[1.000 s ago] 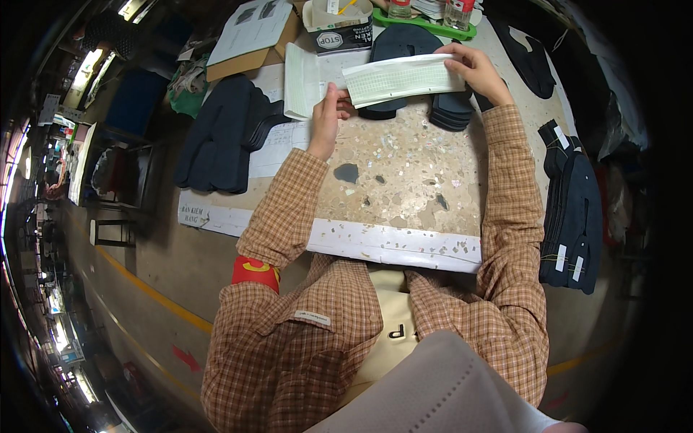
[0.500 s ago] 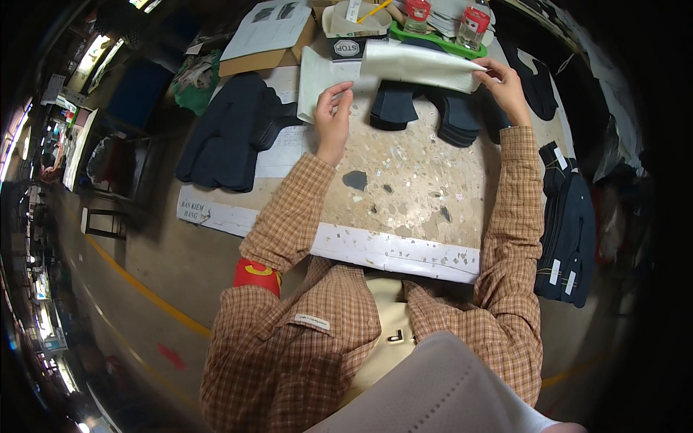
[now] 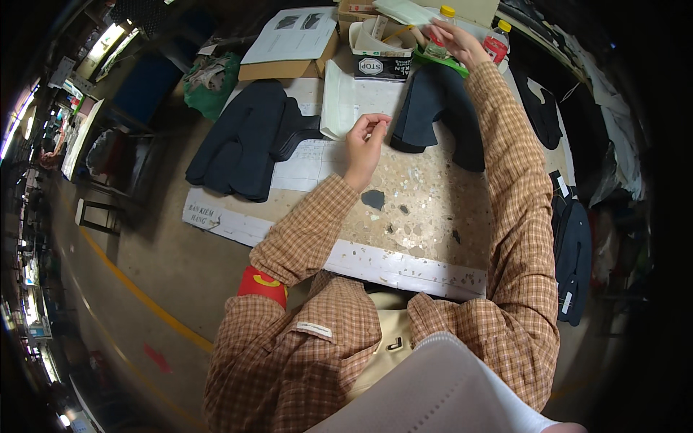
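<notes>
My right hand [image 3: 459,45] reaches to the back of the table. Its fingers pinch the end of a long, thin white sheet [image 3: 406,11], partly cut off by the upper edge. My left hand [image 3: 365,148] hovers over the middle of the table, fingers curled toward the thumb, with nothing visible in them. Just left of it lies another white folded sheet [image 3: 338,101]. Between my hands and the right forearm rests a stack of dark, curved cut pieces [image 3: 437,108]. A thicker stack of dark pieces [image 3: 242,141] lies at the left.
At the back stand a cardboard box with a printed page [image 3: 292,36], a dark box holding a paper tray [image 3: 382,66], and two bottles with yellow caps [image 3: 497,45] in a green tray. More dark pieces [image 3: 574,252] hang or lie at the right edge. A green bag [image 3: 209,86] sits beyond the left side.
My right hand has carried the white sheet away from above the dark stack to the back, uncovering the stack. My left hand now sits right of the other white sheet, its fingers more curled.
</notes>
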The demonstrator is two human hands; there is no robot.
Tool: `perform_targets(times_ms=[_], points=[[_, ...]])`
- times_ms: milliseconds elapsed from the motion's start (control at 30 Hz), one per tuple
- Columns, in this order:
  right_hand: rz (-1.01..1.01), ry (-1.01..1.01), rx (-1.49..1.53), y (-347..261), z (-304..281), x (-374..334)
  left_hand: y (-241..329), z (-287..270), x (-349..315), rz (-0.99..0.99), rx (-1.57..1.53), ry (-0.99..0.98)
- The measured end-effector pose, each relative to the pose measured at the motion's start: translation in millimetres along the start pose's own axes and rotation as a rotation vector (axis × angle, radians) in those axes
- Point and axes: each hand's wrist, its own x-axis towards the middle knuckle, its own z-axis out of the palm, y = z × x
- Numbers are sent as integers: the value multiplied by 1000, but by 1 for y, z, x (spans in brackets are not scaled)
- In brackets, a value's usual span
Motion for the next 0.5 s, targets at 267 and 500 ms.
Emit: perform_targets(times_ms=[267, 500], points=[[-49, -155, -655, -7, -23, -36, -2, -1, 1, 11, 12, -25], [85, -60, -1777, -47, -29, -205, -4, 3, -4, 276, 644, -146]])
